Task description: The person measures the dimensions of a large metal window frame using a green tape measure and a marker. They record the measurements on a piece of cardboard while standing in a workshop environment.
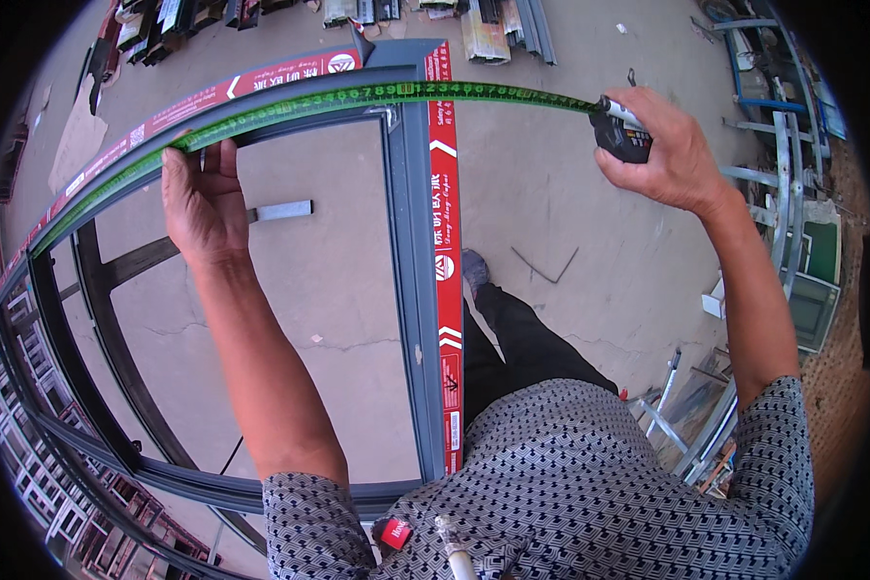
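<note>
A green tape measure blade (348, 97) runs along the far bar of a dark grey metal frame (411, 290) and reaches past its corner to the right. My right hand (672, 150) grips the black tape measure case (622, 138), and a silver-white pen-like stick (621, 113) is held against it. At the far bar, my left hand (210, 203) has its thumb and fingers closed about the blade's edge. Red and white printed protective film (447, 261) covers the frame's right and far sides. The blade's far left end is too small to make out.
Stacked metal profiles (483, 34) lie on the floor beyond the frame. Silver metal racks (783, 203) and a green framed panel (814, 309) stand at the right. A short metal tube (282, 210) shows through the frame's opening. A bent thin rod (548, 275) lies on the floor.
</note>
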The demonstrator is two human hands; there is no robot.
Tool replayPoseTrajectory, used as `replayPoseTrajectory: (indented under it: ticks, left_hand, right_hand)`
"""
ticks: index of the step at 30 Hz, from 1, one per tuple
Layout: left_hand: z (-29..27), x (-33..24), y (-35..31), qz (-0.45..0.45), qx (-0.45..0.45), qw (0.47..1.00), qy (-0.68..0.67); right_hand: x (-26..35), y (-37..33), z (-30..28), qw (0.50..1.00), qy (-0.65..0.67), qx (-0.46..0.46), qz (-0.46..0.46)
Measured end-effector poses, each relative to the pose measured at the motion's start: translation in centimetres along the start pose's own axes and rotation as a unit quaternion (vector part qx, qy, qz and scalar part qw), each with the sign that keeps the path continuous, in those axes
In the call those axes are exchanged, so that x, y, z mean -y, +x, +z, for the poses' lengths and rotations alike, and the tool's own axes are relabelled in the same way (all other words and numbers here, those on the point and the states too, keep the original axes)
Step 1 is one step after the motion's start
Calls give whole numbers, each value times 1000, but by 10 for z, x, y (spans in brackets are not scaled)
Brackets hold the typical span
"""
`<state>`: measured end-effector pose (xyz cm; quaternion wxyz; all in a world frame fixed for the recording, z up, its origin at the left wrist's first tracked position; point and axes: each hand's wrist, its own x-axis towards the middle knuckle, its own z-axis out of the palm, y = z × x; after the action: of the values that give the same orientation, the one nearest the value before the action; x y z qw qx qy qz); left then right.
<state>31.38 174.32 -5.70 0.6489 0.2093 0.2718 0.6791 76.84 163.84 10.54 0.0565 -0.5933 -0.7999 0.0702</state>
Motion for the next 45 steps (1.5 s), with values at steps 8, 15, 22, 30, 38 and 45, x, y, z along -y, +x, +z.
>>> replayPoseTrajectory:
  ticks: [8, 15, 22, 30, 38, 45]
  left_hand:
    - [2, -1, 1, -5, 8, 1000, -11]
    - [0, -2, 0, -4, 27, 999, -17]
    - [-4, 2, 2, 8, 20, 1000, -10]
    - [1, 4, 0, 20, -1, 1000, 4]
    - [1, 4, 1, 21, -1, 1000, 6]
    - [0, 1, 0, 1, 47, 998, -35]
  right_hand:
    - [-2, -1, 0, 1000, -4, -7, -7]
    - [-1, -1, 0, 1000, -19, -6, -16]
    - [3, -3, 1, 999, -31, -14, -26]
    - [4, -2, 3, 999, -34, -24, -33]
    - [2, -3, 3, 998, -34, -31, -43]
    - [-1, -4, 5, 998, -37, -38, -46]
